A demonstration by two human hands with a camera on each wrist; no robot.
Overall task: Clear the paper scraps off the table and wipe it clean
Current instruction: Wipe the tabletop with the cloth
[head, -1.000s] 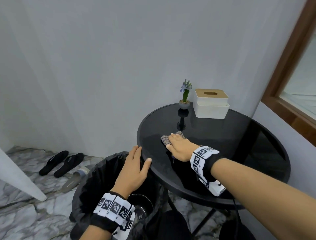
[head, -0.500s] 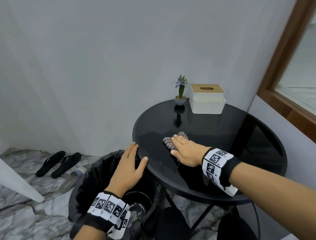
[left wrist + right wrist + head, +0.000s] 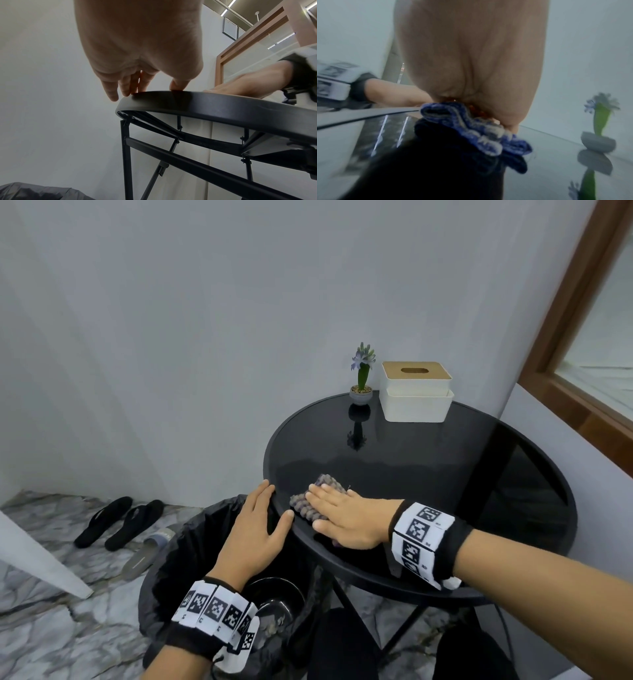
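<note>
A round black glass table [image 3: 445,474] stands by the wall. My right hand [image 3: 342,517] lies flat with straight fingers on a knobbly grey-purple cloth [image 3: 308,503], pressing it onto the tabletop near the left front rim; the right wrist view shows the cloth [image 3: 471,128] bunched under the palm. My left hand [image 3: 260,529] rests with straight fingers on the table's left rim [image 3: 171,100], thumb on top, above a bin lined with a black bag [image 3: 191,549]. I see no paper scraps on the table.
A small potted flower [image 3: 361,378] and a white tissue box with a wooden lid [image 3: 416,392] stand at the table's far edge. Black slippers [image 3: 116,522] lie on the marble floor at left. A wall and a wood-framed window [image 3: 582,371] close the right side.
My right hand has slid the cloth to the left and toward the front rim, close to the left hand. The left hand has stayed on the rim.
</note>
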